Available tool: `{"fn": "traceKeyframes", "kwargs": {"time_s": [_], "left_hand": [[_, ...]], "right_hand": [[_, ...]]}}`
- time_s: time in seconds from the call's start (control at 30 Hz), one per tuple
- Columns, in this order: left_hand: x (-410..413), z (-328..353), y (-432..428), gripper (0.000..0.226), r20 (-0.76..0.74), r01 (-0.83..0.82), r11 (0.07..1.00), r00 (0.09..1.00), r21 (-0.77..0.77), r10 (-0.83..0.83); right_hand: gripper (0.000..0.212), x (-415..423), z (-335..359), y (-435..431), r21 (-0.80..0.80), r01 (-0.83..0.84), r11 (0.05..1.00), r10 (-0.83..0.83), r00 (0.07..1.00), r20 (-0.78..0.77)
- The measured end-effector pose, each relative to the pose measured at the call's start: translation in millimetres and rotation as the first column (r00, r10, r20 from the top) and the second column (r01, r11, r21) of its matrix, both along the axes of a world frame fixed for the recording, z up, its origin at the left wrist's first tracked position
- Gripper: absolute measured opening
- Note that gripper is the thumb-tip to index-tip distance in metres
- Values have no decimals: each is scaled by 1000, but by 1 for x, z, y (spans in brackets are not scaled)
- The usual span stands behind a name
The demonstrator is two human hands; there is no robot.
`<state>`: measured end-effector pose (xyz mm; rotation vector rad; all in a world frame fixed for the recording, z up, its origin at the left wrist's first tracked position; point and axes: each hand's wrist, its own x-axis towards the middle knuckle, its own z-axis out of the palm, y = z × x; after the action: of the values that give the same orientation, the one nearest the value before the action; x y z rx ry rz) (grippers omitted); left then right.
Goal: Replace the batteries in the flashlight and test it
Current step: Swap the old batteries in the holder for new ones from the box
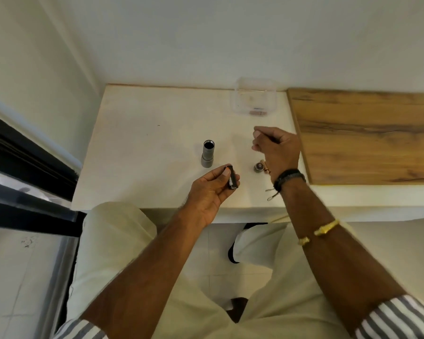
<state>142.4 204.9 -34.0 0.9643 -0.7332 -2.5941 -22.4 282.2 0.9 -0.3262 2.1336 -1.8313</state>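
The grey flashlight body (207, 153) stands upright on the white table (137, 143), its open end facing up. My left hand (212, 193) holds a black battery holder (231, 178) just in front of the body, to its right. My right hand (275, 148) hovers over the table to the right with its fingers curled in; whether it holds something small I cannot tell. The flashlight's tail cap (258, 166) lies on the table under my right wrist, with a small copper-coloured piece beside it and a thin lanyard trailing toward the table's front edge.
A clear plastic container (255, 99) with a few small items stands at the back of the table by the wall. A wooden board (367, 135) covers the surface to the right. A dark window frame (22, 167) runs along the left.
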Motion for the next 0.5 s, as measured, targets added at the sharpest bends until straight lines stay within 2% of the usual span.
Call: {"fn": "traceKeyframes", "kwargs": {"time_s": [0.13,0.23,0.3,0.4,0.5], "left_hand": [[-4,-2,-4,33,5,-7,1000,1000,24,7],[-9,-4,-8,33,-2,2,999,1000,41,-2],[-11,-7,-7,34,-3,15,999,1000,51,-15],[-13,-11,-7,35,4,29,998,1000,64,-29],[-15,-13,-9,36,12,30,997,999,67,-31]], "right_hand": [[14,-56,4,-30,62,22,998,-19,998,-52],[12,-96,1,-52,238,53,970,-7,982,-190],[14,-119,1,-63,367,45,929,62,959,-275],[14,-145,3,-80,563,-7,827,247,903,-352],[13,-161,3,-95,755,-30,656,398,863,-312]]}}
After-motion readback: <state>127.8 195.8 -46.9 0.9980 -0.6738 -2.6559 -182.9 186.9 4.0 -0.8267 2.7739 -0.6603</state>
